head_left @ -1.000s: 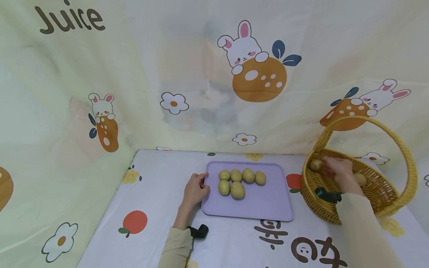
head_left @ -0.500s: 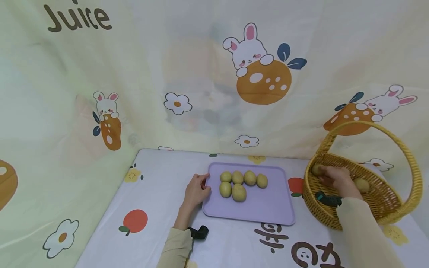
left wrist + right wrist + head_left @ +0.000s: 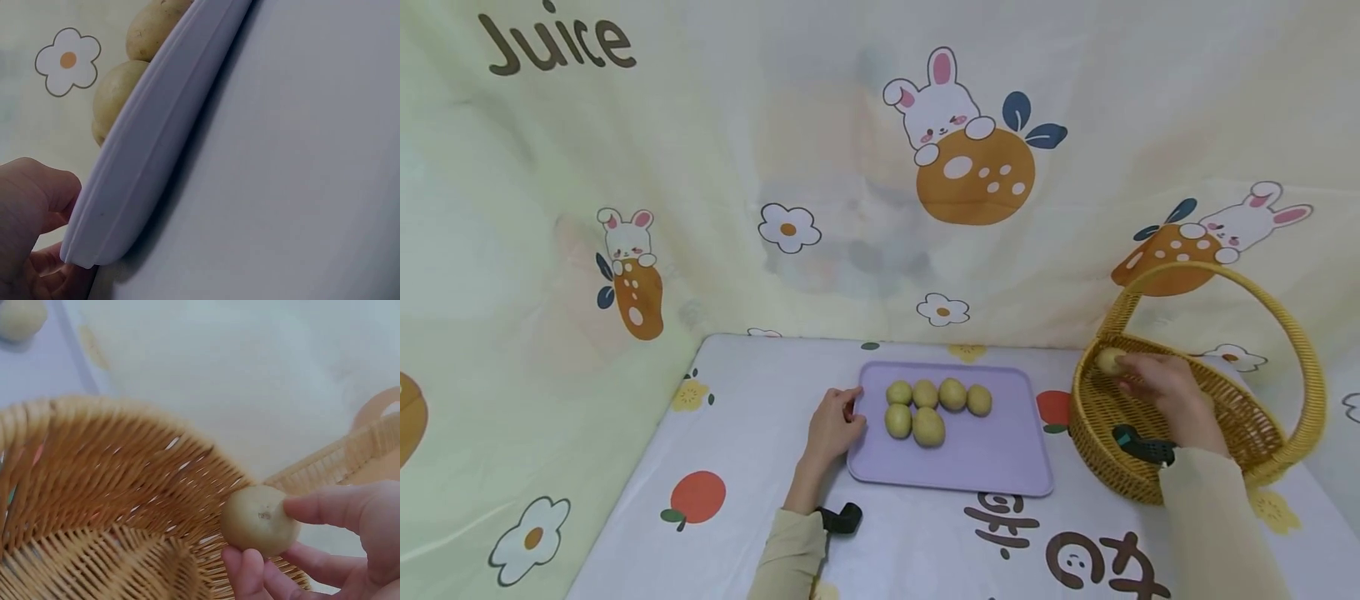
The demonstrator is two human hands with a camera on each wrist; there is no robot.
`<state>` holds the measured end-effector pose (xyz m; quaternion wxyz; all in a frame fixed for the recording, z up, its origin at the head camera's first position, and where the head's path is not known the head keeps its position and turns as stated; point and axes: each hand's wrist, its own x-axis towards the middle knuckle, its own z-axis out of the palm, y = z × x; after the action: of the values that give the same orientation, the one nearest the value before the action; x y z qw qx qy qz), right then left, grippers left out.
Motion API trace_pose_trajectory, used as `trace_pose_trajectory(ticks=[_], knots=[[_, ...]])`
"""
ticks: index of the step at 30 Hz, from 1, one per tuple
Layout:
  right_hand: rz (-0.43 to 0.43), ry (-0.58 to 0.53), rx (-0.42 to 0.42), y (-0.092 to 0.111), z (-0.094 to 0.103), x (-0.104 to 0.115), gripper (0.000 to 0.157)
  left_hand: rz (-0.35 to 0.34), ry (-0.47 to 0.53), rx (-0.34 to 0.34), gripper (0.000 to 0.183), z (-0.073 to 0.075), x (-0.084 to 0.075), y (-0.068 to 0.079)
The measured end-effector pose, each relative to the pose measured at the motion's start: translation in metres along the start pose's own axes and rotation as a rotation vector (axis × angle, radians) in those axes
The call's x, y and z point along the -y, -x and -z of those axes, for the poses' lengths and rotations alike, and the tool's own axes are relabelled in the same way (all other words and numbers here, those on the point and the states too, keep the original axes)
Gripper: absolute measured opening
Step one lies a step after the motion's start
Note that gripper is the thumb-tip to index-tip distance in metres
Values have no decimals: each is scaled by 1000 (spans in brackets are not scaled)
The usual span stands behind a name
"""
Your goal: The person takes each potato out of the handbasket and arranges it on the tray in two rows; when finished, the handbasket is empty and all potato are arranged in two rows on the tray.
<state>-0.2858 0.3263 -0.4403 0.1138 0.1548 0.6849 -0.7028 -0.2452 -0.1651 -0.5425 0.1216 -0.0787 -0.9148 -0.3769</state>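
My right hand [image 3: 1165, 387] is inside the wicker basket [image 3: 1101, 446]. Its thumb and fingers pinch a round potato [image 3: 256, 520] near the basket's far left side. My left hand [image 3: 835, 425] grips the left rim of the lilac tray [image 3: 988, 454]; in the left wrist view its thumb and fingers lie on either side of the rim [image 3: 134, 169]. Several potatoes [image 3: 928, 427] lie in two rows in the tray's upper left part, four in the back row reduced to fewer in front.
The basket's tall arched handle [image 3: 1296, 333] rises over the right forearm. A printed cloth [image 3: 737, 417] covers the table, and a patterned curtain [image 3: 850, 167] hangs behind it. The tray's right edge stands a short way left of the basket.
The right hand has moved onto the potato at the basket's far left and now holds it, raised slightly. Another potato in the basket has passed out of sight behind the wrist. The left hand stays put.
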Motion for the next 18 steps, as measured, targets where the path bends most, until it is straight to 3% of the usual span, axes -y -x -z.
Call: trace_pose_trajectory(ticks=[11,15,18], knots=[[94,-44,58,23,-15,5,18,-18,-14,-11,48,-1,2,-1],[127,9,70,31,-31,4,6,-15,-25,-8,48,-2,3,-2],[137,34,79,34,-47,2,24,-7,-29,-9,49,-2,5,0]])
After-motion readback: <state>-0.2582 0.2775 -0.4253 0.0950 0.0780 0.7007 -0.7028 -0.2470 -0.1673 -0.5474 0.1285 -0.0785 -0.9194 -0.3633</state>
